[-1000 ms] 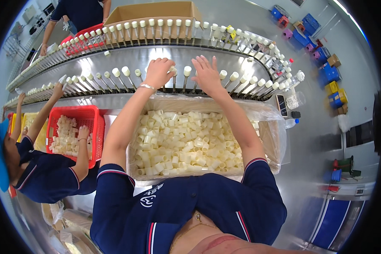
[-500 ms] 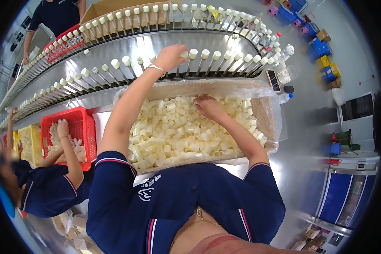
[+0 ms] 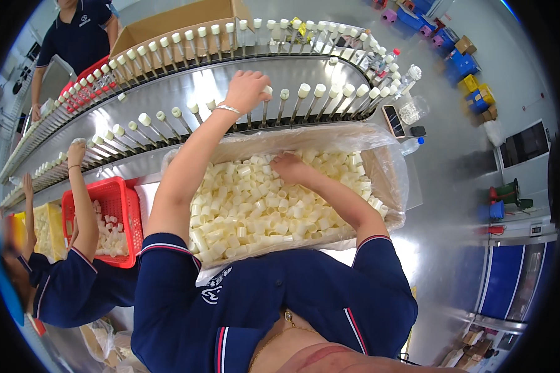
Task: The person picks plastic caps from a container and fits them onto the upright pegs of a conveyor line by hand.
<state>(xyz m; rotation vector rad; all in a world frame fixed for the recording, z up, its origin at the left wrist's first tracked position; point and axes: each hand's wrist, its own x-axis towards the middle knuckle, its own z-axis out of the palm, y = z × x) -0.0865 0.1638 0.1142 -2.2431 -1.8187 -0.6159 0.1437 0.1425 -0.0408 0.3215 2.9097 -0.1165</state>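
Caps (image 3: 274,205), small and cream-coloured, are filling the plastic-lined box (image 3: 389,168) right before the person. Right hand (image 3: 290,168) is lying among them, fingers curled into the pile. Left hand (image 3: 247,90) is reaching to the conveyor (image 3: 186,93), fingers closing around one capped pin (image 3: 266,102).

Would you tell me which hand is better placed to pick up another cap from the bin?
The right hand: it rests on the cream caps in the lined bin. The left hand is up at the conveyor pegs.
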